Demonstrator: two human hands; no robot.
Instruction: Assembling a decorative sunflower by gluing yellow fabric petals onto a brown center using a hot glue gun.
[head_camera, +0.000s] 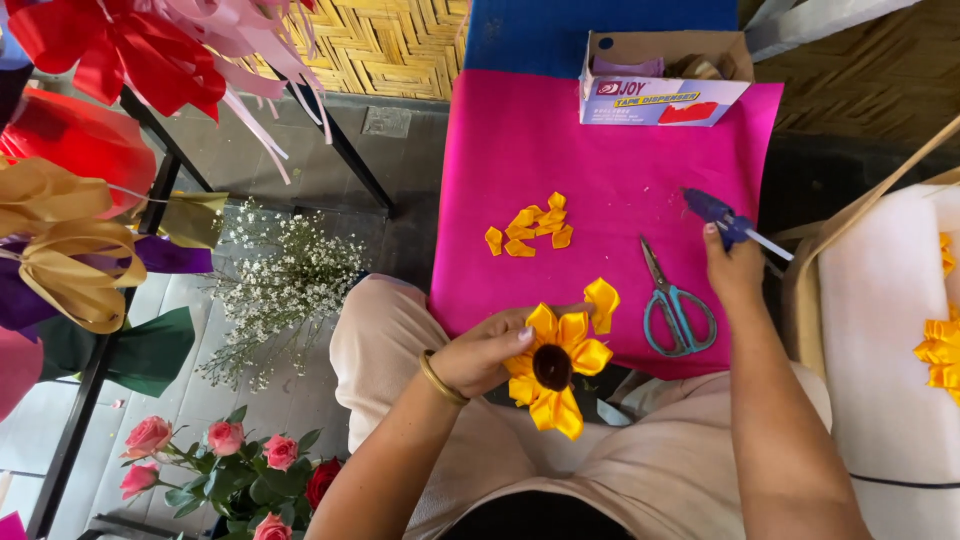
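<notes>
- Left hand (480, 355) is closed around the yellow ribbon flower (556, 367), holding it over the lap, at the near edge of the pink sheet (600, 170).
- Right hand (735, 265) is wrapped round a blue glue gun (722, 215), nozzle resting on the sheet.
- Flower looks light, soft and easily crushed; judged best gripped from behind at its dark centre, not by the petals.
- Loose petals (530, 228) and scissors (675, 305) lie near.
</notes>
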